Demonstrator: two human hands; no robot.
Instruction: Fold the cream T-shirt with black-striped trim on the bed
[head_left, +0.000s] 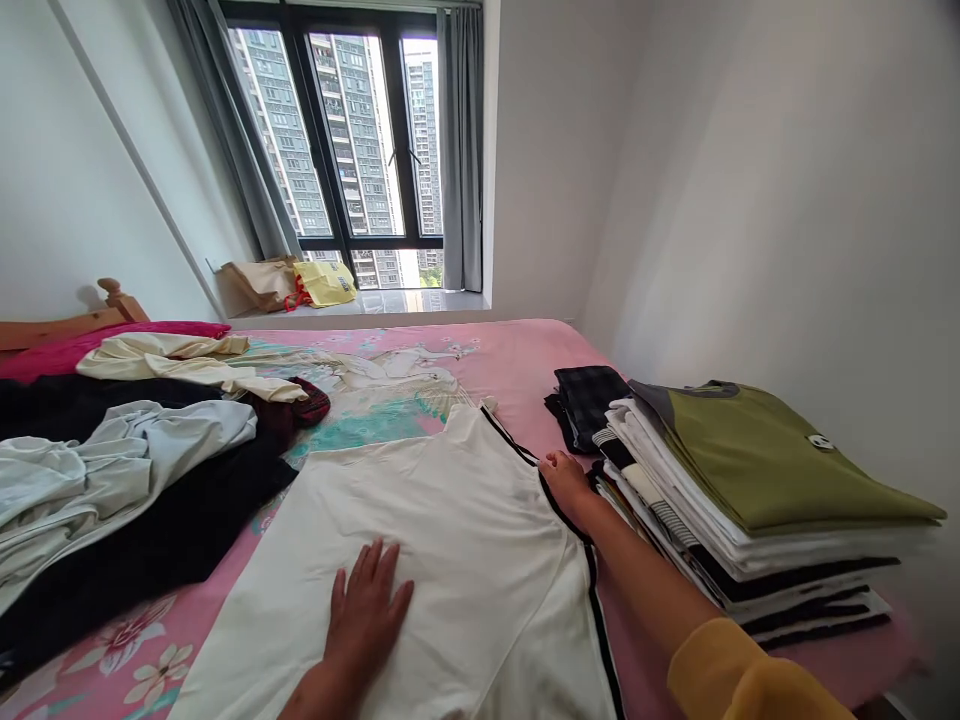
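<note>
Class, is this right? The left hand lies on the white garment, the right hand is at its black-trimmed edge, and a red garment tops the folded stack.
No: the head view shows an olive green garment, not a red one, topping the folded stack. The left hand on the white garment and right hand at its edge are correct.

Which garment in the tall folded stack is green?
The topmost garment, olive with grey at the collar; the folded pieces beneath it look mostly white and black.

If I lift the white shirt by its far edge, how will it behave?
The white shirt will probably hang floppy, since soft wrinkles cross it. It looks fairly light, being thin where spread, and likely won't hold its flat shape.
</note>
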